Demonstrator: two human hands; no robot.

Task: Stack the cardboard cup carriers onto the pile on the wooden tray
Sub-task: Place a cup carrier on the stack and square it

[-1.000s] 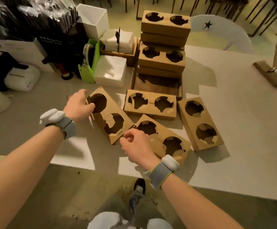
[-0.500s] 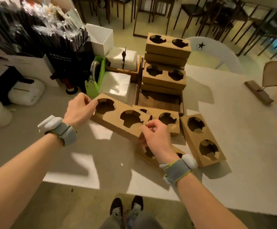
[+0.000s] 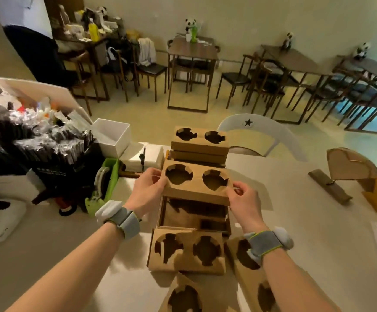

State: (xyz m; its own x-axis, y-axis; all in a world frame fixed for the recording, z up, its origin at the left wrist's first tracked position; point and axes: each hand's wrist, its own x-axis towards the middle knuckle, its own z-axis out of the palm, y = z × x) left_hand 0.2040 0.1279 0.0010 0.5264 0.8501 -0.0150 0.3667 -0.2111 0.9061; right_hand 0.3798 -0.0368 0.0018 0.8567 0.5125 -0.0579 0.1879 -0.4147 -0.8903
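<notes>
I hold a brown two-hole cardboard cup carrier level over the middle of the wooden tray. My left hand grips its left end and my right hand grips its right end. Whether it rests on the lower pile beneath it is hidden. Behind it, at the tray's far end, stands a taller pile of carriers. Three more carriers lie on the table near me: one just in front of the tray, one at the bottom edge, one under my right forearm.
Left of the tray are a green tape dispenser, white napkin stacks, a white box and packs of black straws. A wooden stand with a cardboard piece sits at the right. Chairs and tables fill the room beyond.
Both hands lifted the carrier from the table's left front and carried it forward over the tray, turning it square to the piles. The camera tilted up toward the room.
</notes>
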